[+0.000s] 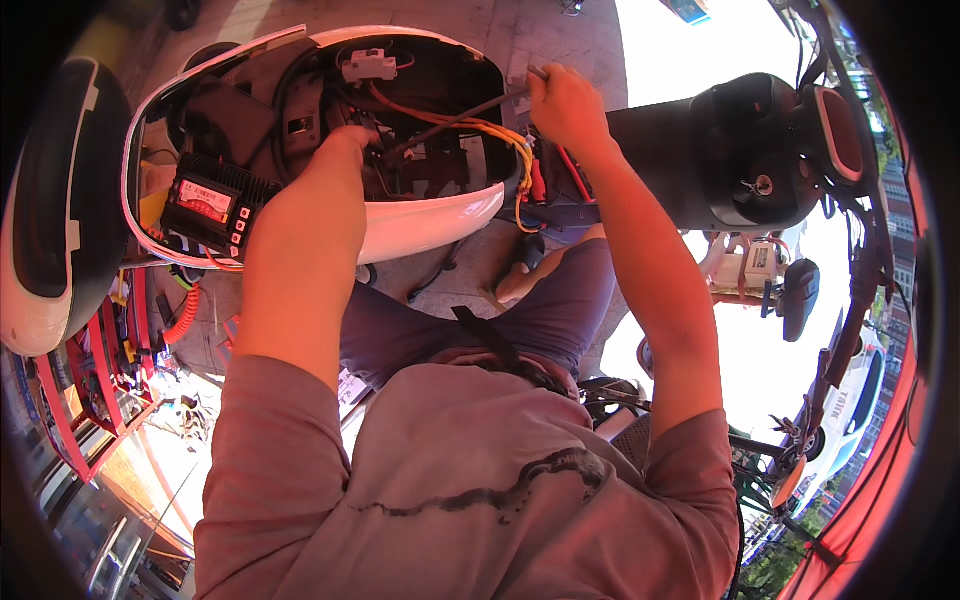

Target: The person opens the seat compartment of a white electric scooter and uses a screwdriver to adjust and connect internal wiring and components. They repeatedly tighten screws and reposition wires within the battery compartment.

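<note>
The white shell (pixel 430 236) looks like hard plastic, smooth and glossy, with bright reflections along its side. The rod (pixel 480 108) is dark, slim and metal-looking, with little shine. The orange cables (pixel 500 131) have a smooth, plastic-looking sheath. The breaker (pixel 370 66) is pale, smooth plastic. The black box (pixel 212 228) looks matt, with ribbed fins and a smooth printed label (pixel 203 200). The black cover (pixel 745 190) has a soft sheen around a metal-looking lock (pixel 764 184). The red coil (pixel 183 315) appears to be shiny plastic. Shirt (pixel 480 440) and trousers (pixel 575 290) are matt, creased cloth.
</note>
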Demonstrator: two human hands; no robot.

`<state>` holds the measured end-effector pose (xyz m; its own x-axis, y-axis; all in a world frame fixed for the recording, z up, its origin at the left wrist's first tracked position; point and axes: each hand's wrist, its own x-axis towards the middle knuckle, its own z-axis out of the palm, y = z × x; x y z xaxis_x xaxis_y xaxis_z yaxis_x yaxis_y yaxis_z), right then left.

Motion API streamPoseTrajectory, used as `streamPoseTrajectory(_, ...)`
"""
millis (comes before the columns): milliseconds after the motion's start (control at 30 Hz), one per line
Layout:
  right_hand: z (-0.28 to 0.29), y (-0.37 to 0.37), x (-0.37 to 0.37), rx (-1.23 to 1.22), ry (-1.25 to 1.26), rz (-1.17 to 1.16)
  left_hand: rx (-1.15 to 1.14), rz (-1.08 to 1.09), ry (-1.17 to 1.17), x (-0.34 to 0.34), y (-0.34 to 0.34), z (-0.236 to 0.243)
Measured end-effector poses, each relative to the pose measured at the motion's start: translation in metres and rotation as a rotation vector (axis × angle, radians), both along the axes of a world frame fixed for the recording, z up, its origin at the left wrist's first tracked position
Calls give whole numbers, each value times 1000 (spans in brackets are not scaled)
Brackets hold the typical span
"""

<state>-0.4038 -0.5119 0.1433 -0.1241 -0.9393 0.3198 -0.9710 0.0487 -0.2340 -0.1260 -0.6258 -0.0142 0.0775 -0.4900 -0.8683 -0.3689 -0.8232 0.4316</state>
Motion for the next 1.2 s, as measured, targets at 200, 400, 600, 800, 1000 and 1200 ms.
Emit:
streamPoseTrajectory(200,0,9,21,-125,-197,14,-21,36,24,0,3,15)
streamPoseTrajectory(400,-31,10,34,-382,-582,-18,-31,61,27,2,3,21)
streamPoseTrajectory(600,-50,10,69,-528,-1360,-149,-38,98,26,-1,2,26)
streamPoseTrajectory(800,-30,-11,72,-639,-1996,-326,5,235,56,-7,14,33)
streamPoseTrajectory(1000,-54,-31,54,-500,-2587,29,58,260,-37,18,2,0)
streamPoseTrajectory(1200,-46,-61,37,-267,-2499,-44,86,427,27,21,14,-6)
